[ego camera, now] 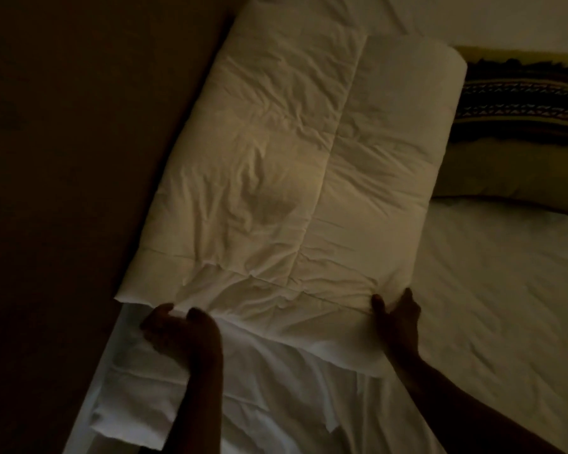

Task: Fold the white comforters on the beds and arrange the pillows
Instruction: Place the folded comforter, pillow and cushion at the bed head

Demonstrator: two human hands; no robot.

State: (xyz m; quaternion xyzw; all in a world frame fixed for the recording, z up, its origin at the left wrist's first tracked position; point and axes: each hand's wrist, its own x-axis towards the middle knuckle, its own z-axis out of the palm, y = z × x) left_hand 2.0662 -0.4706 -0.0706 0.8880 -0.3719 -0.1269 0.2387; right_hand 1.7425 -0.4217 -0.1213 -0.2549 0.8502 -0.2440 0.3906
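A white comforter [286,178] lies folded into a long thick slab along the left side of the bed, running away from me. My left hand [181,332] grips its near left corner, fingers curled on the edge. On the near right corner my right hand [397,316] holds the edge, thumb on top. A pillow [512,152] with a dark patterned band lies at the right, partly behind the comforter's far end.
The white bed sheet [489,306] spreads to the right and under the comforter, wrinkled near me. A dark floor [53,191] borders the bed's left edge. The room is dim.
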